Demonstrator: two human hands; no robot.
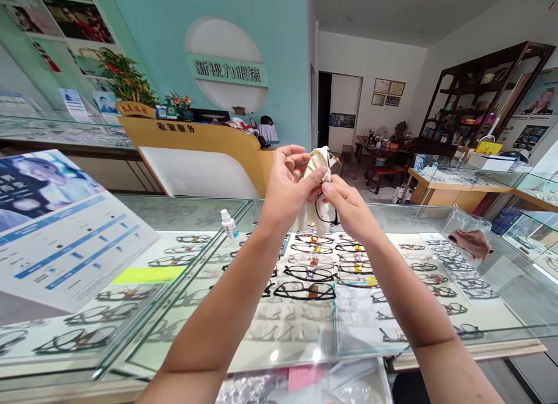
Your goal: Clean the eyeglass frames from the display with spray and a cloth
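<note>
Both my hands are raised together over the glass display case [300, 334]. My left hand [290, 177] is closed on a cream cloth [319, 160] with a jagged edge, its thumb pressing the cloth against a pair of glasses. Pinched between the fingers of my right hand [346, 203] is the pair of dark-framed glasses [325, 219], a rim showing below the fingers. Part of the cloth hangs down behind the rim. Much of the frame is hidden by my fingers and the cloth.
A small white bottle [229, 225] stands on the glass, left of my arms. Rows of glasses [311, 273] lie beneath the glass top. A brown cloth [471, 242] rests at the right, and a printed sign [70, 229] stands at the left. Beyond is a yellow-and-white counter [196, 160].
</note>
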